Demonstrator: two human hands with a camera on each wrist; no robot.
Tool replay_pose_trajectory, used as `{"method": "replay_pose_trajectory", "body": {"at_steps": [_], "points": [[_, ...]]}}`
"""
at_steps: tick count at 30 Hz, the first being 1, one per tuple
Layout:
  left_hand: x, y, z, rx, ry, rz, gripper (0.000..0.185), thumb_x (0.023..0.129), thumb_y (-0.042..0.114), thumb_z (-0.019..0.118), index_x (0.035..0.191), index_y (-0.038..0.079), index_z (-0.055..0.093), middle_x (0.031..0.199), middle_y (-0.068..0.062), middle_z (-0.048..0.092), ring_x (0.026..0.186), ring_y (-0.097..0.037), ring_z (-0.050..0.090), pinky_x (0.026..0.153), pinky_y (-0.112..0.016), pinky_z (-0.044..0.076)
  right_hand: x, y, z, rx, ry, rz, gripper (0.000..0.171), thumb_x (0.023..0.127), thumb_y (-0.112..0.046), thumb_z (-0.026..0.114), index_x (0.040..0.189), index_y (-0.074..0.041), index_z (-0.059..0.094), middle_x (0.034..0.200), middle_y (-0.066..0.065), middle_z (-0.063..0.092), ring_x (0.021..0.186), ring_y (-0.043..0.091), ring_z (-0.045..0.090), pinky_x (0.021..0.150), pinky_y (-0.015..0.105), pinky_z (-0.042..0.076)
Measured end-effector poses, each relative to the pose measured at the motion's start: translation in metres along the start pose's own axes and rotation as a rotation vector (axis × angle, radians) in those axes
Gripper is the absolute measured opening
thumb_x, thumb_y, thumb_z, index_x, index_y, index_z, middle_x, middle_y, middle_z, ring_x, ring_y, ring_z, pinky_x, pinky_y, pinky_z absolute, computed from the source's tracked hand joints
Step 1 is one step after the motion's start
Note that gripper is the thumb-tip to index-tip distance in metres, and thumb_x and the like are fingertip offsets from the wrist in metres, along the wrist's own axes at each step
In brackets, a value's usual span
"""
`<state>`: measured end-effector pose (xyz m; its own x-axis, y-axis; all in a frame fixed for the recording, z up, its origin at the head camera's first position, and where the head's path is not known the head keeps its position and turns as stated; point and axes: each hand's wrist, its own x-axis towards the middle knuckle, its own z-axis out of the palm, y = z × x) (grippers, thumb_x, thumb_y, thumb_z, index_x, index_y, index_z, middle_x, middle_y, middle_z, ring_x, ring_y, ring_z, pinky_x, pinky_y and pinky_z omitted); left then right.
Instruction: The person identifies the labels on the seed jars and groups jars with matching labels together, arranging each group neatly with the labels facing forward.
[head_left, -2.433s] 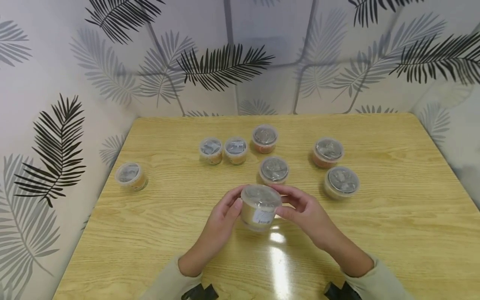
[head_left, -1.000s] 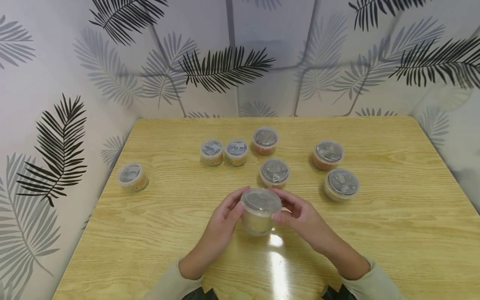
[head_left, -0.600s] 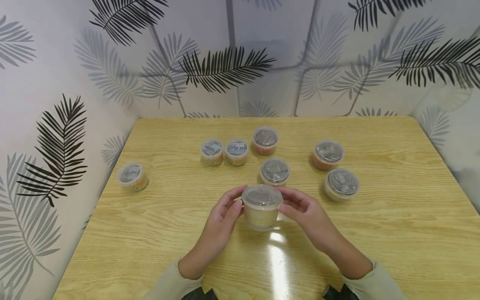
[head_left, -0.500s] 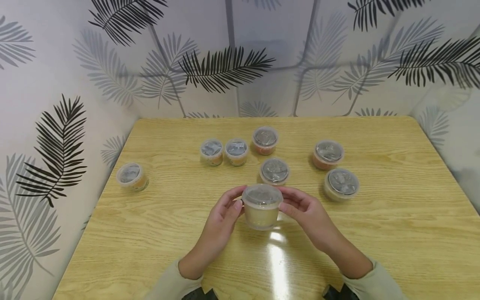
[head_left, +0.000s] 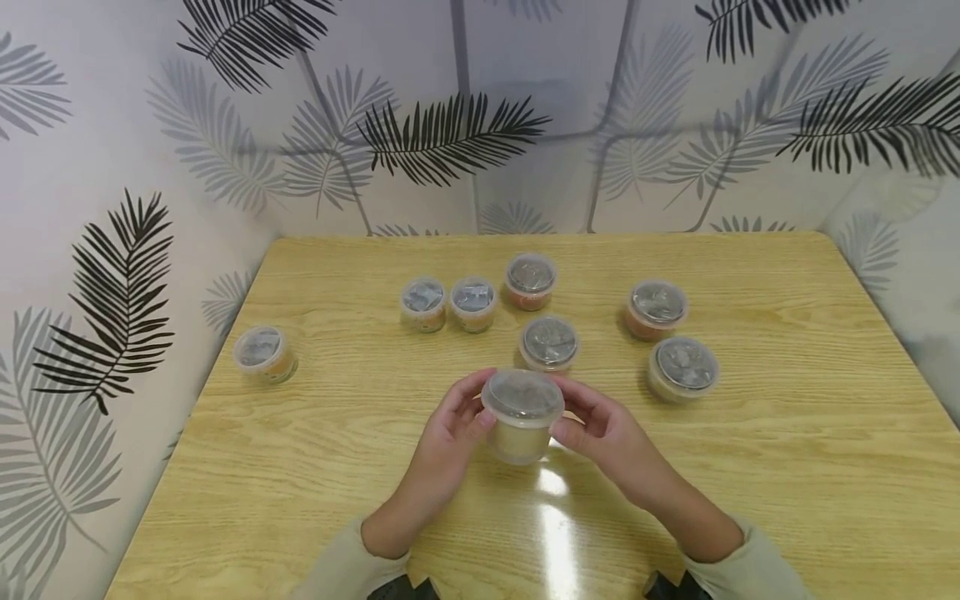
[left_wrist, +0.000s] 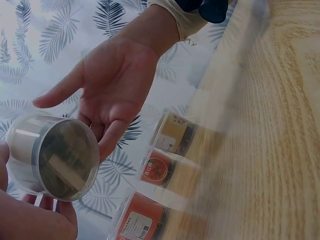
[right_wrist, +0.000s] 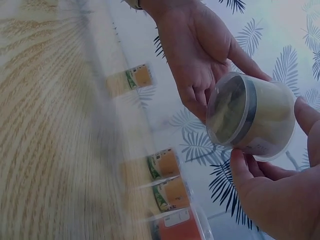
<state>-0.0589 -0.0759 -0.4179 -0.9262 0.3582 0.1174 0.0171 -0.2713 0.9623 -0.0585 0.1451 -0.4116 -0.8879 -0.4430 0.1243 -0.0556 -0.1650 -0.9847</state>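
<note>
A round clear plastic tub (head_left: 522,421) with a lid and pale yellow contents is held in front of the person, tilted slightly. My left hand (head_left: 446,442) grips its left side, thumb at the front below the lid rim. On the other side my right hand (head_left: 622,446) holds it with the thumb near the front and fingers behind. The left wrist view shows the tub's lid (left_wrist: 67,162) facing the camera. A whitish label (right_wrist: 260,145) shows on the tub's wall in the right wrist view.
Behind the hands on the wooden table (head_left: 337,467) stands a lidded tub (head_left: 550,342). Two small orange tubs (head_left: 448,304) sit beside a red tub (head_left: 530,282). A red tub (head_left: 656,308) and a pale one (head_left: 683,368) stand right; another small tub (head_left: 265,354) stands far left.
The tub has been turned between both hands; its white label, facing the head camera at first, no longer shows there. Fingers and thumbs have shifted slightly on it. The other tubs stay put.
</note>
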Motion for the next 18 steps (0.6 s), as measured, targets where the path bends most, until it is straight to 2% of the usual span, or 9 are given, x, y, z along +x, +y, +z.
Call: {"method": "replay_pose_trajectory", "body": {"at_steps": [4, 10, 18], "points": [[-0.0002, -0.0020, 0.0017, -0.007, -0.055, -0.021, 0.050, 0.096, 0.013, 0.052, 0.141, 0.007, 0.031, 0.143, -0.011, 0.034, 0.132, -0.022, 0.032, 0.105, -0.030, 0.032, -0.0004, 0.0006, 0.0019, 0.039, -0.026, 0.004, 0.054, 0.093, -0.007, 0.057, 0.141, 0.002, 0.034, 0.139, 0.019, 0.039, 0.125, 0.022, 0.043, 0.097, 0.032, 0.042], [-0.0006, -0.0045, 0.0040, 0.029, -0.117, -0.006, 0.057, 0.095, 0.019, 0.055, 0.144, 0.006, 0.028, 0.146, -0.010, 0.031, 0.136, -0.019, 0.026, 0.109, -0.028, 0.022, -0.0016, 0.0016, 0.0027, 0.053, -0.040, 0.046, 0.059, 0.092, -0.008, 0.058, 0.142, 0.004, 0.029, 0.141, 0.023, 0.035, 0.124, 0.019, 0.043, 0.099, 0.029, 0.039], [-0.0013, -0.0069, 0.0041, 0.020, -0.121, 0.010, 0.057, 0.095, 0.020, 0.055, 0.143, 0.005, 0.028, 0.145, -0.010, 0.032, 0.135, -0.019, 0.028, 0.109, -0.029, 0.024, -0.0023, 0.0024, 0.0017, 0.043, -0.037, 0.085, 0.061, 0.091, -0.009, 0.060, 0.143, 0.000, 0.029, 0.143, 0.020, 0.033, 0.126, 0.022, 0.041, 0.098, 0.030, 0.040]]}}
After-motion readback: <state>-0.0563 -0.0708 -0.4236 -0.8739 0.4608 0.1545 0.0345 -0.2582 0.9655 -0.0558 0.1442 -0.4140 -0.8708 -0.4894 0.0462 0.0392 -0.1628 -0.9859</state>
